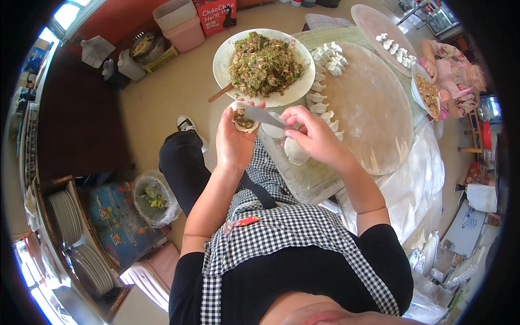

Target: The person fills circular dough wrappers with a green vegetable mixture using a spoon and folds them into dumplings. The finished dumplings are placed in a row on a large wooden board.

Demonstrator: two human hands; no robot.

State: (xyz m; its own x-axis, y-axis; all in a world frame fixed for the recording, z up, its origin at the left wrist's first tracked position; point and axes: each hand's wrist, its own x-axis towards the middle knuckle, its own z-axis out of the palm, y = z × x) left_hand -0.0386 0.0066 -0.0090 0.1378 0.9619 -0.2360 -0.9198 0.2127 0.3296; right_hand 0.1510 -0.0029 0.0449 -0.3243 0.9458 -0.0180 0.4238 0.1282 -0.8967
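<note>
My left hand cups a round dough wrapper with a dab of green-flecked filling in it. A flat grey spatula or blunt knife is pinched in my right hand, its blade over the wrapper's edge. Behind the blade lies a loose dough wrapper on the table, with a stack of wrappers below my right hand. Beyond my hands a large white bowl holds heaped chopped filling and a wooden handle. Folded dumplings line the left edge of a round board.
Across the table, a person in a pink apron is beside a bowl of brown filling and a second round board with dumplings. Plastic sheeting hangs at right. A lined bin and plate stacks stand left.
</note>
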